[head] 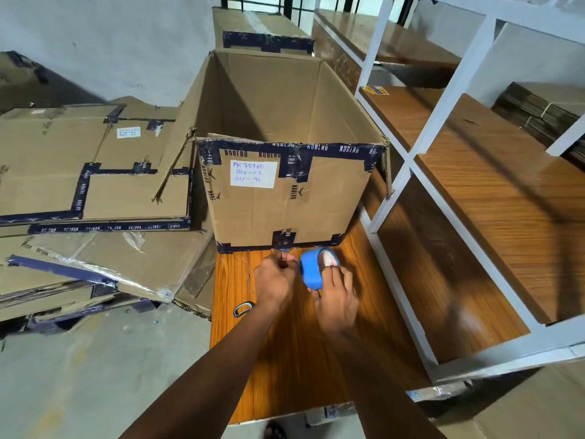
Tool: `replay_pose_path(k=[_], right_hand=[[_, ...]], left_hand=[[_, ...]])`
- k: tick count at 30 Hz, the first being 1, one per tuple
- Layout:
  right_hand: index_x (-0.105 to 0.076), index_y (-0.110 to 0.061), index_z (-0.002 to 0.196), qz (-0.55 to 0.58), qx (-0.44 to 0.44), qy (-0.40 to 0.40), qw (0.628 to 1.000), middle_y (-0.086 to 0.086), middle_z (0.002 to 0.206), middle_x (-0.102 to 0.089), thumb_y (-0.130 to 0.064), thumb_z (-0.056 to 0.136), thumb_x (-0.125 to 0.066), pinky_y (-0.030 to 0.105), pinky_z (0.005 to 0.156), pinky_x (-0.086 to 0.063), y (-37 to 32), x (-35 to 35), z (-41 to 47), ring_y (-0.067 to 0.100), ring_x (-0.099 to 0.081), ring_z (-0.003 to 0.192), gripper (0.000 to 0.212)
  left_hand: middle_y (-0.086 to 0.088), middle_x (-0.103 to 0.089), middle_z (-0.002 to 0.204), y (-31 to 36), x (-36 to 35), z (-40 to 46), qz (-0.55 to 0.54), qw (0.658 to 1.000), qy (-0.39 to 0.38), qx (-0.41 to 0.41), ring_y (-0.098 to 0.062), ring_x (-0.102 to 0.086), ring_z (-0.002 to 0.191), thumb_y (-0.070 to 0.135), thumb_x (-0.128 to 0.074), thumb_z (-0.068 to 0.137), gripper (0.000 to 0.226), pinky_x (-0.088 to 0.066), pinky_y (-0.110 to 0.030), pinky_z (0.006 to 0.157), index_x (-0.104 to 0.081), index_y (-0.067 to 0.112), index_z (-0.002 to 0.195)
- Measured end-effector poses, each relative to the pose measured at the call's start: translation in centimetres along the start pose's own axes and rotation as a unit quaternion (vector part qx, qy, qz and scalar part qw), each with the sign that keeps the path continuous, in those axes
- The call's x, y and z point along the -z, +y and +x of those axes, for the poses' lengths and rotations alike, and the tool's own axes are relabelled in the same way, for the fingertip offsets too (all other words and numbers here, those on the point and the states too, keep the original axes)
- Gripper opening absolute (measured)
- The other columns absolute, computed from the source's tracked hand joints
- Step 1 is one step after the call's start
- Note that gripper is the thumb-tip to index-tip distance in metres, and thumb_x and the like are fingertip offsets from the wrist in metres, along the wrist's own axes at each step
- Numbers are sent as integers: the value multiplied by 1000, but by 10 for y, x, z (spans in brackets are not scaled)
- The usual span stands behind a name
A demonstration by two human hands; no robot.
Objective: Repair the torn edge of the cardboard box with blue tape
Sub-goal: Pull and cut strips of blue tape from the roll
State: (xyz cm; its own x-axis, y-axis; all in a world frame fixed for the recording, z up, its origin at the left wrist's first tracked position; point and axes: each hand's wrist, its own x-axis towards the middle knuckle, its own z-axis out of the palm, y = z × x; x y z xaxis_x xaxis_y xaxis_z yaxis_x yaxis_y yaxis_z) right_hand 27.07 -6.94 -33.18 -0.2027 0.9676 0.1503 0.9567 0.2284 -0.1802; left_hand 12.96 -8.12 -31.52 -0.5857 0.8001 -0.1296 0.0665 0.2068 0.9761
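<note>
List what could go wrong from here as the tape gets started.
1. The left hand pinches the free end at the blue tape roll held by the right hand; the strip may fold onto itself.
2. The open brown cardboard box has a torn, hanging corner strip; taping it unaligned could leave a gap.
3. The small black-and-blue loop on the wooden tabletop lies beside the left forearm and might get knocked off.

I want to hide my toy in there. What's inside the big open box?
The big open brown cardboard box shows only bare cardboard inner walls. Its front wall, bearing a white handwritten label, hides the bottom, so anything lying there cannot be seen.
</note>
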Motion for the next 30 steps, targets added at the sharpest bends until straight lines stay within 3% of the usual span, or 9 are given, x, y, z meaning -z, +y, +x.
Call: replay_pose_path(k=[3,7,10,17,23,30], right_hand=[[-64,-16,130,15,3,-1,1000,6,129,-68,-31,66,-98,41,80,-61,1,1,0,26,-58,129,73],[-65,-15,131,27,5,-2,1000,6,131,-68,-30,66,-98,41,81,-61,2,4,0,27,-59,131,75],[-61,-15,135,38,2,-10,999,6,135,-66,-30,71,-95,43,86,-61,3,7,0,27,-56,134,74],[-56,-16,141,51,4,-31,998,5,142,-62,-30,79,-89,44,95,-59,9,6,4,23,-49,142,71],[-51,-21,142,54,26,-40,997,1,146,-60,-37,86,-84,40,102,-55,15,2,7,19,-43,147,67],[-43,-20,150,79,50,-78,993,4,155,-51,-34,92,-78,46,115,-47,26,-2,11,20,-37,152,70]], left_hand=[[7,-71,120,1,2,0,32,995,-55,-80,-9,-68,112,16,-71,101,27,-54,-9,87,-76,26,125],[11,-60,143,-4,1,6,106,973,-146,-147,-8,-53,134,19,-67,103,42,-46,-29,114,-67,35,142],[8,-58,141,-9,2,3,153,960,-139,-187,-12,-54,132,20,-67,102,46,-47,-34,116,-65,33,146],[9,-58,127,-9,4,-1,219,937,-122,-243,-14,-59,119,25,-66,100,43,-56,-41,104,-66,29,143],[7,-65,118,-3,5,10,211,936,-119,-256,-12,-64,108,33,-57,107,26,-58,-40,94,-72,29,128],[9,-65,101,7,11,28,231,919,-167,-274,-12,-63,90,30,-63,104,11,-58,-41,78,-68,37,111]])
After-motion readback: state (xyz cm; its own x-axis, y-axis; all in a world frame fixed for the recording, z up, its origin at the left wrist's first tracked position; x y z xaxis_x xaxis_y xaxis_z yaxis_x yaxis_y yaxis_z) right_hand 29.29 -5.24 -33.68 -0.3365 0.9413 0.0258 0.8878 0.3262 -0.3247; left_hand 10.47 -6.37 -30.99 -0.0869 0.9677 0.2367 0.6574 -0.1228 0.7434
